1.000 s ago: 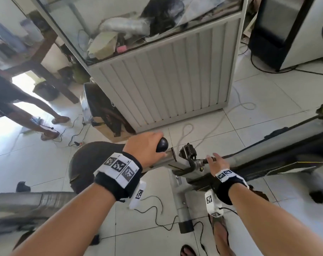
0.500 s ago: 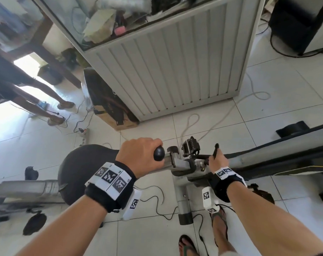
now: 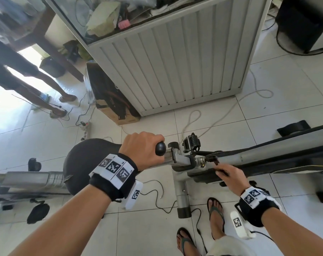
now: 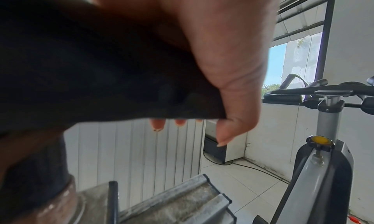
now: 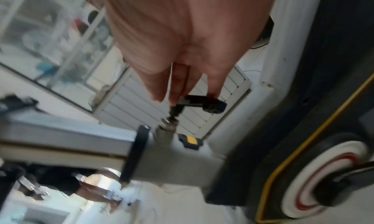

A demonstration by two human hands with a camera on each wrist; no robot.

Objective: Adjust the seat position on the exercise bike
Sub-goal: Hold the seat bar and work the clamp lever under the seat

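The head view looks down on the exercise bike. Its black saddle (image 3: 86,163) is at the left, on a grey slider rail (image 3: 182,160). My left hand (image 3: 147,148) grips the saddle's rounded nose (image 3: 160,148). In the left wrist view, the left hand (image 4: 194,123) has its fingers curled over the black saddle (image 4: 101,67) and its thumb beside it. My right hand (image 3: 222,170) pinches the small black adjustment lever (image 3: 211,158) at the seat clamp. In the right wrist view, the fingertips of the right hand (image 5: 190,98) hold the lever (image 5: 202,103) above the grey clamp (image 5: 172,155).
A white slatted cabinet (image 3: 175,61) stands just behind the bike, with a cardboard box (image 3: 120,115) beside it. Cables and a power strip (image 3: 85,129) lie on the tiled floor. Another person's legs (image 3: 46,89) are at the left. My sandalled feet (image 3: 216,209) stand beside the seat post.
The lever stood upright half a second ago and now lies swung round toward me under my right fingers. My left hand has kept its grip on the saddle nose.
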